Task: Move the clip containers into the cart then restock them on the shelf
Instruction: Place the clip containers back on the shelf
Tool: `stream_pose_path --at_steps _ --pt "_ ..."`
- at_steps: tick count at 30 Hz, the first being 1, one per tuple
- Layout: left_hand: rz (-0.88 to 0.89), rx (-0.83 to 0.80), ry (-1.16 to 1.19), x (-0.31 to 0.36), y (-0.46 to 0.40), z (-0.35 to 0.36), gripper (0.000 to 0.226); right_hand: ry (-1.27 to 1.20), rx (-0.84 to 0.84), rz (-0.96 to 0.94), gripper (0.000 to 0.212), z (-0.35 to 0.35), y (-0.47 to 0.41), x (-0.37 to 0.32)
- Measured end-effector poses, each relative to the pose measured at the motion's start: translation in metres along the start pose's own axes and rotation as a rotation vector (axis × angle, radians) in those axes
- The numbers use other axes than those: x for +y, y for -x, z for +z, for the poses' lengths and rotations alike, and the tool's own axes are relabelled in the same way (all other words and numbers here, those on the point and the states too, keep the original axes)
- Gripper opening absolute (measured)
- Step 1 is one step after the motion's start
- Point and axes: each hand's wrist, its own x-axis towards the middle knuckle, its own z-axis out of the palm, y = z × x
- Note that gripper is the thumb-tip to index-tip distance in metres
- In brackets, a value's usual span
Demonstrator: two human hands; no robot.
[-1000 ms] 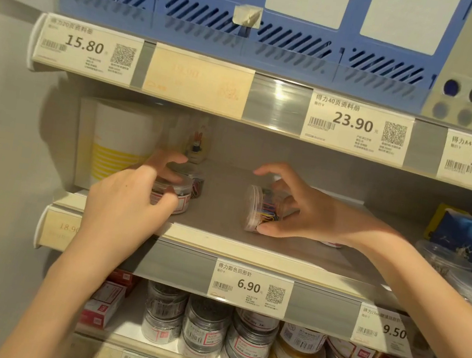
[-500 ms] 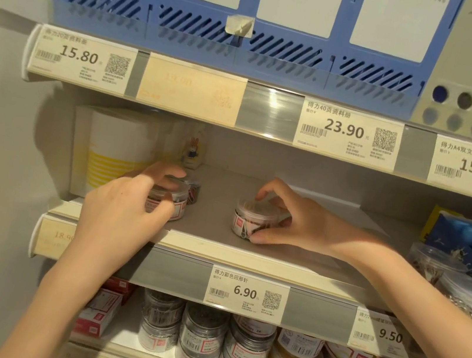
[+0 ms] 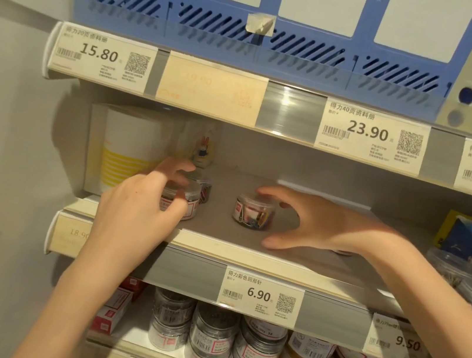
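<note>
A matte grey shelf board [image 3: 297,235] with a cream front lip is running under both hands in a shop aisle, with paper price tags [image 3: 261,295] slotted into a glossy plastic strip just below the wrists. The left hand [image 3: 137,209] is gripping a round clear plastic clip container [image 3: 184,201], thumb in front and fingers curled over its lid. Another small tub [image 3: 205,188] is sitting just behind it. The right hand [image 3: 314,222] is spread apart, fingers arched over and thumb low, beside but not touching a second clip container [image 3: 254,212] standing upright with coloured clips inside. Left of the left hand a white and yellow-striped cylinder [image 3: 128,149] is standing. Stacked clear jars [image 3: 213,333] are filling the shelf beneath the forearms.
</note>
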Motion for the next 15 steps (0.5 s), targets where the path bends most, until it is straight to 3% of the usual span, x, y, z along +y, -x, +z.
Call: stream_pose_path --at_steps 5,10,15 --pt "-0.004 0.014 0.018 0.0 0.001 0.0 0.034 0.05 -0.059 0.017 0.072 -0.004 -0.031 -0.007" --pt "-0.018 0.022 -0.031 0.0 0.002 0.0 0.034 0.249 -0.071 0.06 0.07 -0.006 -0.066 -0.015" --pt "-0.017 0.048 -0.021 0.002 0.002 -0.001 0.037 0.181 -0.117 0.053 0.071 -0.005 -0.084 -0.021"
